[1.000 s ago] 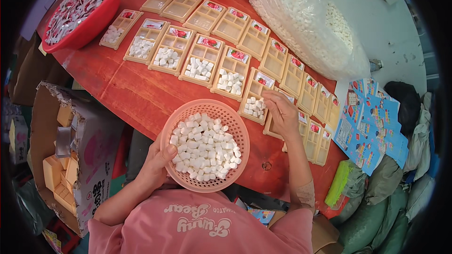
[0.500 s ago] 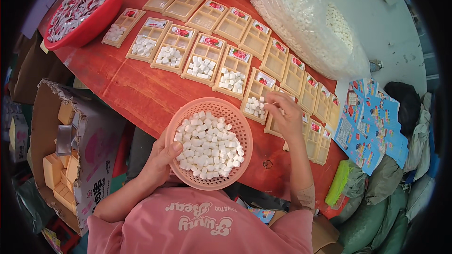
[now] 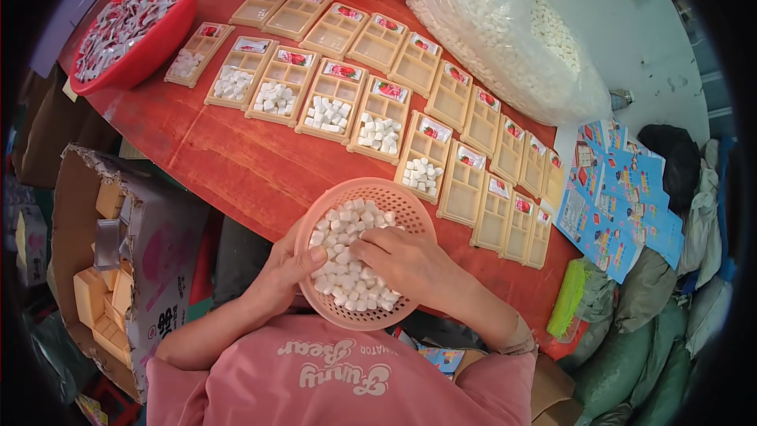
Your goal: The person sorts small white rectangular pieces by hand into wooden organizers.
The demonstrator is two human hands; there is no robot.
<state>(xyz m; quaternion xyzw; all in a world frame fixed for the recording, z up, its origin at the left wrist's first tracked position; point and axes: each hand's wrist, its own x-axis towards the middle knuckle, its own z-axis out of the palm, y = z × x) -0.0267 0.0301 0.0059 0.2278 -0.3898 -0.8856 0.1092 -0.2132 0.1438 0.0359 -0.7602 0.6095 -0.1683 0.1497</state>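
Left hand [image 3: 285, 274] grips the rim of the pink basket [image 3: 398, 197], thumb hooked over the edge, while the right hand [image 3: 406, 262] digs into the white cubes [image 3: 344, 230] inside. Beyond, on the red table [image 3: 229, 159], lie rows of tan compartment trays [image 3: 461, 183], several holding cubes, with a red bowl [image 3: 154, 39] far left.

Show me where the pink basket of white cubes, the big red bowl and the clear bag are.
pink basket [image 3: 410, 199], head view, bare far rim.
red bowl [image 3: 162, 38], head view, outer wall on its right side.
clear bag [image 3: 505, 39], head view, middle of its bulging side.
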